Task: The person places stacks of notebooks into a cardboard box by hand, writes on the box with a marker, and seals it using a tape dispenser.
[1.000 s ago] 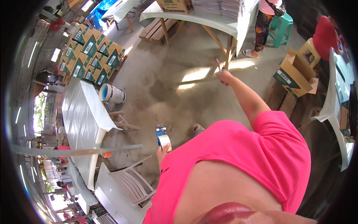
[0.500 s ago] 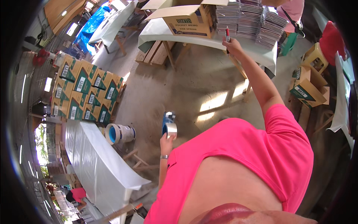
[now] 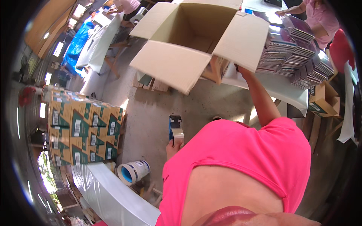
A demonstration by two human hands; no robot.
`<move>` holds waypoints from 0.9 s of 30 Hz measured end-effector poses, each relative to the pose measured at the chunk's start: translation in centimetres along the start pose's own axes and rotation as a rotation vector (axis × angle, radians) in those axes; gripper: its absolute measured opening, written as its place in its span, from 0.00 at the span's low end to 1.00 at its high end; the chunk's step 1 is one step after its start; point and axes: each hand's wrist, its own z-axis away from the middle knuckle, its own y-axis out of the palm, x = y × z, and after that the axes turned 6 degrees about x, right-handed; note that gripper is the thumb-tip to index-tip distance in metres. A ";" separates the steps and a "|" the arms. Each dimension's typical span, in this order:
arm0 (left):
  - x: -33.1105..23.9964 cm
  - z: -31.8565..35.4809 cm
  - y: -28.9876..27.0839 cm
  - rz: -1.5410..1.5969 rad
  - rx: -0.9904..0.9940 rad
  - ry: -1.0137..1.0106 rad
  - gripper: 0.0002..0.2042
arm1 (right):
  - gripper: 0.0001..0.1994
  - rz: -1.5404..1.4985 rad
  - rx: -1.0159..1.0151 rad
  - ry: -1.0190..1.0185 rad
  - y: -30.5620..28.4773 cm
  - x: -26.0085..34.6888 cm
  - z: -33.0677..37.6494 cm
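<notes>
My left hand [image 3: 173,148] is closed around a tape dispenser [image 3: 174,122], low in front of me; a wide roll of tape [image 3: 177,133] sits on it. An open cardboard carton [image 3: 169,62] stands on the covered table ahead, its flaps spread outward and its inside bare. At its right side my right hand [image 3: 246,71] is up against the carton, partly behind the right flap. A dark end of the slim pen-like tool [image 3: 236,67] shows at its fingers; the rest is hidden. Several stacks of spiral notebooks [image 3: 286,52] rise to the right of the carton.
Green-and-brown cartons [image 3: 85,128] are stacked at the left. A white bucket [image 3: 134,171] lies on its side near a white-covered table [image 3: 113,192]. Across the notebooks a person in pink [image 3: 320,19] reaches in. A smaller open carton [image 3: 325,98] sits at the right.
The view has come closer to the carton and tipped, so its inside now shows. My right hand has moved to the carton's side, under a flap. The left still holds the tape dispenser low.
</notes>
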 end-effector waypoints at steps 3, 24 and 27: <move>-0.2 -5.6 -2.2 0.119 0.080 -0.023 0.18 | 0.25 0.017 -0.047 -0.027 3.4 1.4 -5.9; -17.6 -44.1 4.2 -0.643 0.743 1.024 0.16 | 0.18 0.014 -0.312 0.474 8.3 -0.7 -16.0; -18.5 -43.5 6.2 -0.836 0.610 1.102 0.15 | 0.16 -0.126 -0.362 0.438 5.6 -2.3 -15.0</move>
